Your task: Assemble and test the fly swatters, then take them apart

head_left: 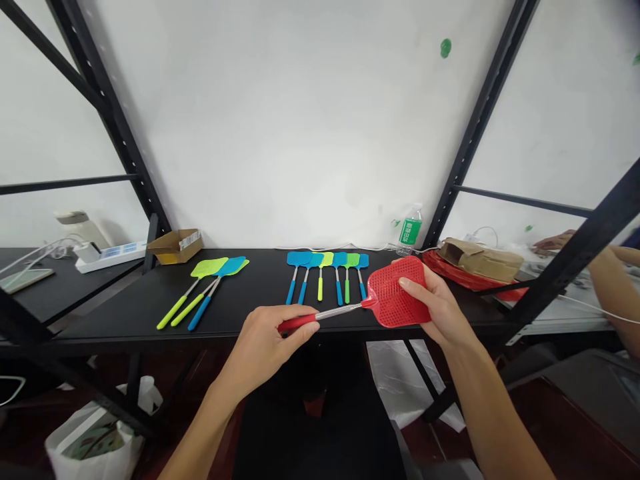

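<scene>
A red fly swatter [400, 303] is held at the front edge of the black worktop [265, 287], stretched between two hands.
The left hand [273, 340] pinches the red handle [297, 323] between thumb and fingers; the right hand [435, 300] clasps the paddle's outer side, thumb on its perforated face. The swatter looks light, its thin plastic paddle likely flexible and easily creased, its metal shaft [340, 311] stiffer and perhaps slick; the handle seems the surest hold.

The bottle label [411, 232] bears white characters, not clearly legible.
</scene>
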### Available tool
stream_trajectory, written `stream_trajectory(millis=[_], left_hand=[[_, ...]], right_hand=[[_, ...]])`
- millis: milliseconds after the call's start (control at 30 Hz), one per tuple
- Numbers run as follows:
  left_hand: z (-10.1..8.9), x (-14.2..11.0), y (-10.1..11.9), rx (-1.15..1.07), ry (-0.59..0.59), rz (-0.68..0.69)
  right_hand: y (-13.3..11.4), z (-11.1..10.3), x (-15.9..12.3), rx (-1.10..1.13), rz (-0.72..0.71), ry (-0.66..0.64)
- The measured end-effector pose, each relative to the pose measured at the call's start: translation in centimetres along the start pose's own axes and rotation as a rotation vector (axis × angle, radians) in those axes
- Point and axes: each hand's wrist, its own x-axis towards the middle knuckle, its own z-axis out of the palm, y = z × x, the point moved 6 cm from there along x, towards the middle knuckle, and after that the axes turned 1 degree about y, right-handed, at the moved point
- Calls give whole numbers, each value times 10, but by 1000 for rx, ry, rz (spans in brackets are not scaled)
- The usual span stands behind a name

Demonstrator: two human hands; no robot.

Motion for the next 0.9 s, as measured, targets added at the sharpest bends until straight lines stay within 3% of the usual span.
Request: stream_trajectory(millis=[433,733,900], left_hand=[[-3,1,-3,-44,-43,12],[-24,0,-12,27,-72,12],[-30,2,-28,81,-31,-4]], right_hand=[[2,-4,2,34,-14,14],[6,-13,5,37,-7,68],[9,-10,5,9,20,26]])
